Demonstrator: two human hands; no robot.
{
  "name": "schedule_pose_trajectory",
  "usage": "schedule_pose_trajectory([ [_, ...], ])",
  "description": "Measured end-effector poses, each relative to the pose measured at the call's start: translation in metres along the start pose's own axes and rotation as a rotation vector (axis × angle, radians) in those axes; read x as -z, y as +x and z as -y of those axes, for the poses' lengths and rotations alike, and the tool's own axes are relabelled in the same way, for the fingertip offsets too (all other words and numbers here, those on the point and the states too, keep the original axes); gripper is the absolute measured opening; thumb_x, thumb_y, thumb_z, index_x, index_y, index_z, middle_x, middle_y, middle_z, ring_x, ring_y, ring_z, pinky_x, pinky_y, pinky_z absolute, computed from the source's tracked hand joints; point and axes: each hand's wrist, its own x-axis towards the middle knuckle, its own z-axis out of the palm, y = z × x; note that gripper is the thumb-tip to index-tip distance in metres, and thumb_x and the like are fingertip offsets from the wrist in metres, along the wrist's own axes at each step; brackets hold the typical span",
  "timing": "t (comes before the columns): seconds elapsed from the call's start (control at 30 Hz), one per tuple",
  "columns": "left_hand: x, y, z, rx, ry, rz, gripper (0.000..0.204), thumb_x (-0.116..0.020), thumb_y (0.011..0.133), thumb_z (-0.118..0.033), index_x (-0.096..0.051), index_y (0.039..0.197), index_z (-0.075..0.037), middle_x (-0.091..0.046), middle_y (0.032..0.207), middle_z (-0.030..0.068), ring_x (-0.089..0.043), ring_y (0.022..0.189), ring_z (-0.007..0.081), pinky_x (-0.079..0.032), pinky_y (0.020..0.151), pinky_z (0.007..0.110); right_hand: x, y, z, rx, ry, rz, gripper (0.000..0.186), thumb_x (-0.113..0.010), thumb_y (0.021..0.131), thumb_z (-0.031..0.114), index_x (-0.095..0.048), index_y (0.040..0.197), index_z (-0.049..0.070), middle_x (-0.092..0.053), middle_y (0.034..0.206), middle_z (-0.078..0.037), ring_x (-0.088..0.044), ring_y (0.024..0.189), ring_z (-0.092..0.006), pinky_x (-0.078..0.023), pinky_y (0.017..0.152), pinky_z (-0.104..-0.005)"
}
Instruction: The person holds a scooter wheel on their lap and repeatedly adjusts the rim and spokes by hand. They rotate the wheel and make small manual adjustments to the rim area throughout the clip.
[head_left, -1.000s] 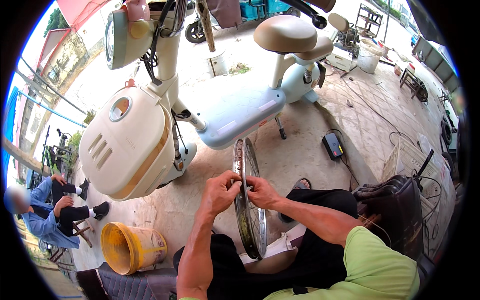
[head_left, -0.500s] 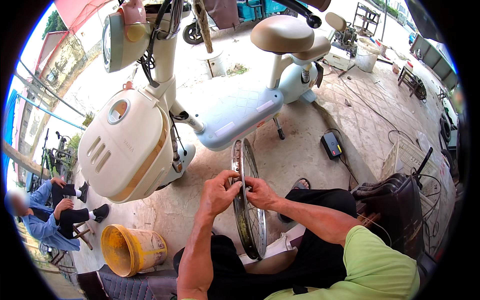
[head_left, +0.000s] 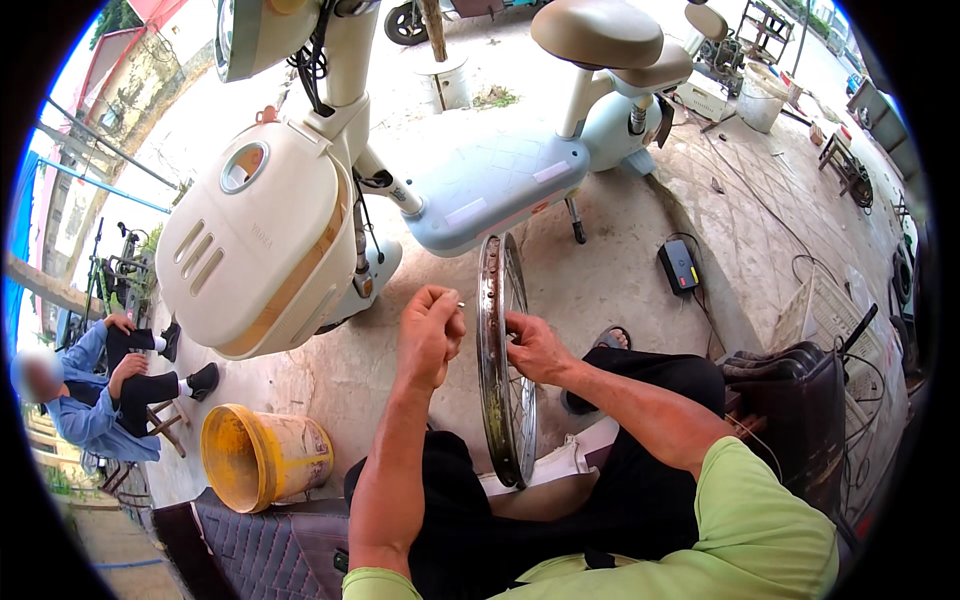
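Note:
A spoked metal wheel rim [head_left: 496, 430], rusty and without a tyre, stands upright between my legs, edge-on to me. My right hand [head_left: 540, 355] grips it from the right, fingers at the spokes behind the rim. Just left of the rim, my left hand [head_left: 432, 330] is raised with thumb and fingertips pinched on a small pale metal piece [head_left: 460, 304], too small to identify. It is apart from the rim.
An electric bike [head_left: 470, 190] stands ahead. A person [head_left: 90, 390] sits at left, near a yellow bucket [head_left: 265, 455]. A black charger [head_left: 678, 265], a crate [head_left: 805, 305], cables and a dark seat pile [head_left: 785, 400] lie to my right.
My left hand has lifted off the rim, up and leftward, with a small piece pinched in it. My right hand and the rim sit higher in the picture; the whole view has shifted.

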Motion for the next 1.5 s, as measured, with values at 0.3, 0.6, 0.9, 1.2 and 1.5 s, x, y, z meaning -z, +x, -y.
schedule_pose_trajectory([
  [0.3,-0.004,0.005,0.020,0.151,-0.207,-0.031,0.016,-0.053,0.099,-0.021,-0.053,0.087,-0.011,-0.061,0.074,0.0043,-0.054,0.052,0.0109,-0.035,0.038,0.024,0.013,-0.001,0.020,-0.056,-0.086,0.002,0.026,-0.062,0.095,0.019,-0.066,0.111,-0.001,-0.071,0.092,-0.012,-0.062,0.077,-0.0159,-0.052,0.073,-0.0329],
  [0.6,0.016,-0.013,-0.012,0.019,-0.461,0.153,0.044,-0.049,0.103,-0.048,-0.053,0.077,-0.013,-0.044,0.056,-0.0006,-0.036,0.040,0.0101,-0.026,0.037,0.026,0.007,0.007,-0.009,-0.045,0.092,0.042,0.028,-0.049,0.088,-0.001,-0.065,0.111,0.001,-0.067,0.094,-0.004,-0.060,0.081,-0.0126,-0.052,0.068,-0.0297],
  [0.9,0.034,-0.086,-0.095,-0.659,-0.649,0.728,0.067,-0.031,0.100,-0.070,-0.049,0.079,-0.009,-0.038,0.057,-0.0004,-0.025,0.041,0.0091,-0.022,0.038,0.026,0.000,0.003,-0.001,-0.064,0.131,0.076,0.010,-0.060,0.098,0.007,-0.061,0.106,0.001,-0.065,0.091,-0.001,-0.063,0.083,-0.0105,-0.054,0.077,-0.0285],
  [1.2,0.019,-0.064,-0.025,-0.244,0.014,0.096,0.044,-0.055,0.103,-0.041,-0.056,0.075,-0.006,-0.049,0.062,0.0002,-0.038,0.046,0.0079,-0.031,0.042,0.026,-0.003,0.007,-0.005,0.011,0.006,0.080,0.015,-0.062,0.098,0.012,-0.062,0.109,0.000,-0.065,0.094,-0.001,-0.060,0.089,-0.0084,-0.050,0.080,-0.0258],
  [1.5,0.003,-0.037,0.028,-0.223,0.644,-0.137,0.040,-0.066,0.093,-0.038,-0.060,0.085,0.001,-0.062,0.072,0.0099,-0.057,0.066,0.0148,-0.047,0.061,0.034,-0.010,0.007,-0.003,-0.006,0.153,0.051,0.018,-0.063,0.098,0.013,-0.065,0.109,-0.001,-0.067,0.092,-0.002,-0.060,0.085,-0.0094,-0.050,0.076,-0.0273],
])
